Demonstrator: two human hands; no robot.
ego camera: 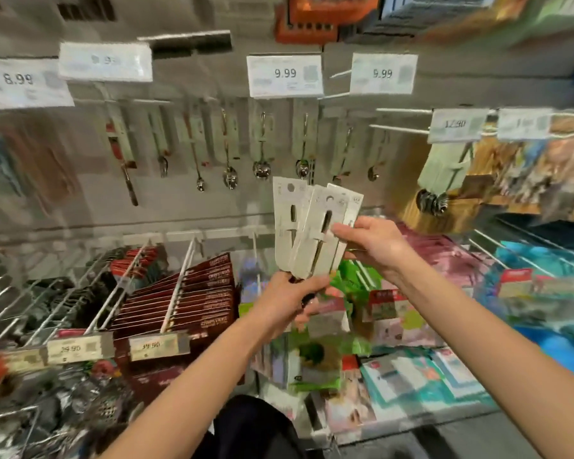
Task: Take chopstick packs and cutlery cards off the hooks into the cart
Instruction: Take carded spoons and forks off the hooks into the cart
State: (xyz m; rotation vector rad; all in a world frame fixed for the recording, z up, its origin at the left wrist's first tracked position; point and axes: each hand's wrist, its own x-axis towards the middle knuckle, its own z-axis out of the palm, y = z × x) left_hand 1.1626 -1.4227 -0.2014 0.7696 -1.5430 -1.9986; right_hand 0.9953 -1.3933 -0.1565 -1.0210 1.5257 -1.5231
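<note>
Left hand (287, 298): fingers curled round lower ends of fanned white cardboard cutlery cards (312, 233), held upright before the grey pegboard wall (179, 200) | Right hand (375, 243): thumb and fingers pinch the cards' right edge | Metal spoons on cards (262, 150) hang on hooks behind | Dark red chopstick packs (196, 299) on lower hooks, left | Frame blurred.
</note>
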